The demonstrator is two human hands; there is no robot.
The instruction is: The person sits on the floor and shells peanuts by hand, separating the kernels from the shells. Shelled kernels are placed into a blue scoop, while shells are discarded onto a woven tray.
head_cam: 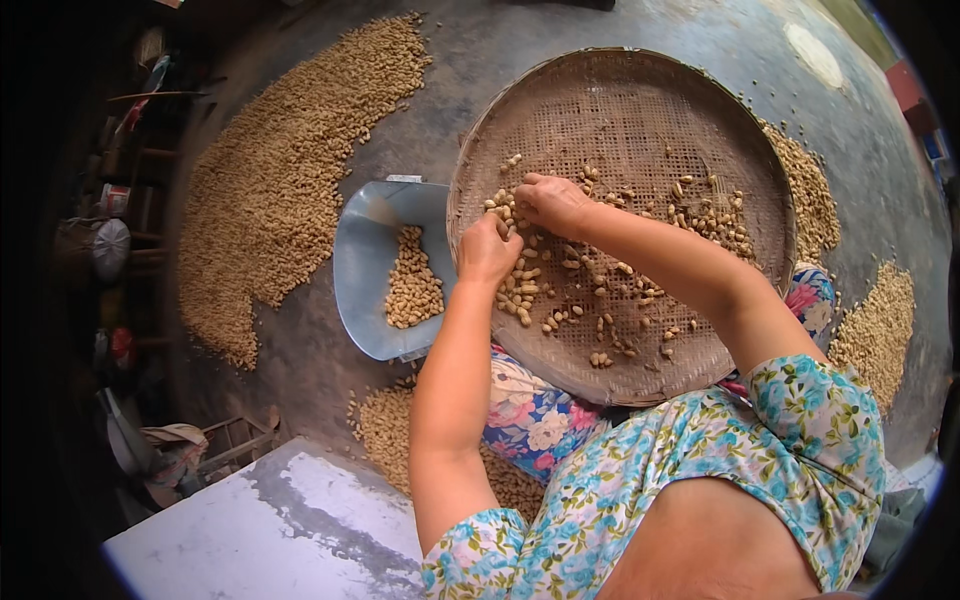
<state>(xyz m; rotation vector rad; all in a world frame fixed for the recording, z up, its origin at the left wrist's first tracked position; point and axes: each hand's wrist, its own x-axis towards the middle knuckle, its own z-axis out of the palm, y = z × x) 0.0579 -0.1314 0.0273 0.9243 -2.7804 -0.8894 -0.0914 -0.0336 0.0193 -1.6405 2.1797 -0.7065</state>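
A round woven bamboo tray point(600, 112) rests across my lap. Unshelled peanuts point(525, 289) lie in it, thickest at its left side and at the right of the middle. My left hand point(487, 251) is at the tray's left rim, fingers curled beside the peanuts. Just above and right of it, my right hand point(553, 204) reaches down to the same cluster with bent fingertips. Whether either hand grips a peanut is hidden. Left of the tray stands a blue-grey scoop-shaped pan point(360, 255), holding a small heap of peanuts point(412, 289).
A large spread of peanuts point(277, 172) covers the floor at left. Smaller heaps lie beyond the tray's right rim point(810, 195), at far right point(877, 330) and beside my leg point(386, 424). A worn white surface point(247, 532) is at lower left, with cluttered shelves point(142, 225) along the left.
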